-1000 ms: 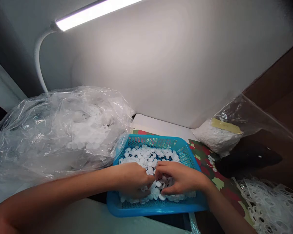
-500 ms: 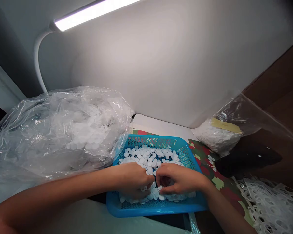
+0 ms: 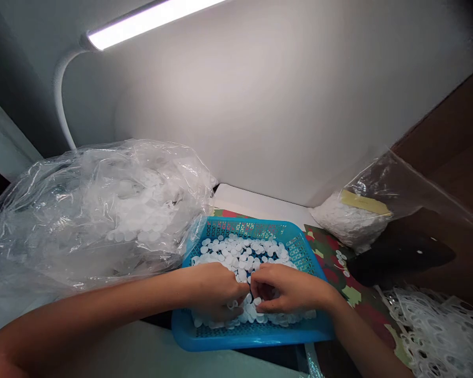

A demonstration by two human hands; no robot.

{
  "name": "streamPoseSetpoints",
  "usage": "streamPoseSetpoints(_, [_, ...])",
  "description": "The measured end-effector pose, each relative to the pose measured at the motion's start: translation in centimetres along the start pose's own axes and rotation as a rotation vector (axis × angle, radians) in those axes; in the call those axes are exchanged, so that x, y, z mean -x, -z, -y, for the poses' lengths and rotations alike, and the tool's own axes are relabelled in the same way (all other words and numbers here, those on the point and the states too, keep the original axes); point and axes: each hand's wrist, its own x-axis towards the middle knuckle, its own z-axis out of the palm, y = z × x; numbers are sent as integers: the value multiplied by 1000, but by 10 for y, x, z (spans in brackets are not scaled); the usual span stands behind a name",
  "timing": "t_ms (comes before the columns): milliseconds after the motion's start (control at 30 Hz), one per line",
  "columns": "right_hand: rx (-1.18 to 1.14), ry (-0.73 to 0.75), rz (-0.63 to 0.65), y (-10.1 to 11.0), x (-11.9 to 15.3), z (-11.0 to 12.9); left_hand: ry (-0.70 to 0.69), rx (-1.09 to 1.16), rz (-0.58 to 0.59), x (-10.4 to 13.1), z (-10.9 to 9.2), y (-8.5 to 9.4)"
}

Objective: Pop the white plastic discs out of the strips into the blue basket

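A blue plastic basket [image 3: 252,344] holds many small, thin white discs [image 3: 242,262] spread over its bottom. Both my hands are inside it, low over the front half of the pile. My left hand [image 3: 218,291] is closed, with a few small white plastic pieces showing between its curled fingers; some look ring-shaped. Facing it from the right, my right hand [image 3: 286,287] has bent fingers, and a gap shows between thumb and forefinger. Its thumb tip is beside loose discs, and nothing is visibly held. Palms and some fingertips are hidden.
A large clear plastic bag [image 3: 102,210] of white pieces lies left of the basket. A smaller bag [image 3: 350,220] with a yellow label stands back right. Punched white sheet scraps [image 3: 445,336] are heaped at right. A lit lamp [image 3: 153,21] hangs above.
My right hand has shifted very slightly left, and a few discs by its thumb have moved. The left hand stays in place.
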Motion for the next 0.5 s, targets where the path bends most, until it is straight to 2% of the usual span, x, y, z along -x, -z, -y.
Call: streamPoseSetpoints(500, [35,2,-19,-1,0,0,2,-2,6,0,0,0])
